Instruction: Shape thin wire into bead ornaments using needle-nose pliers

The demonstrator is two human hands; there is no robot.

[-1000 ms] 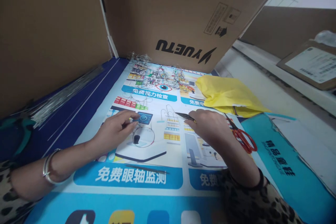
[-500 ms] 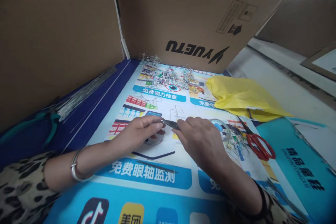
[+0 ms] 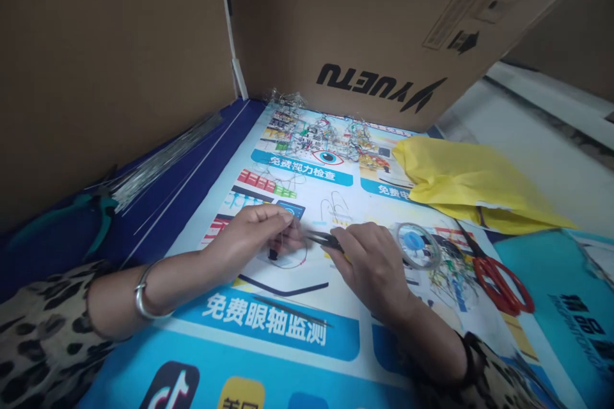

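Note:
My left hand [image 3: 259,233] pinches a thin wire loop [image 3: 300,263] between thumb and fingers; the loop hangs below the fingertips over the printed sheet. My right hand [image 3: 371,262] is closed around small dark pliers [image 3: 323,239], whose tips point left toward the left fingertips. A narrow gap shows between the plier tips and the left hand, though the tips are blurred. Just beyond the hands, bent wire pieces [image 3: 334,206] lie on the sheet. Right of my right hand sits a roll of clear tape [image 3: 418,246].
Red-handled scissors [image 3: 501,284] and a yellow bag [image 3: 480,185] lie at the right. Tangled wire pieces [image 3: 321,134] cover the far end of the sheet. Straight wires [image 3: 160,163] and teal-handled pliers [image 3: 103,220] rest at the left. Cardboard walls [image 3: 336,25] stand behind.
The pliers have drawn slightly right, away from my left fingertips. The wire loop in my left hand now hangs more plainly in view. The camera view has shifted a little.

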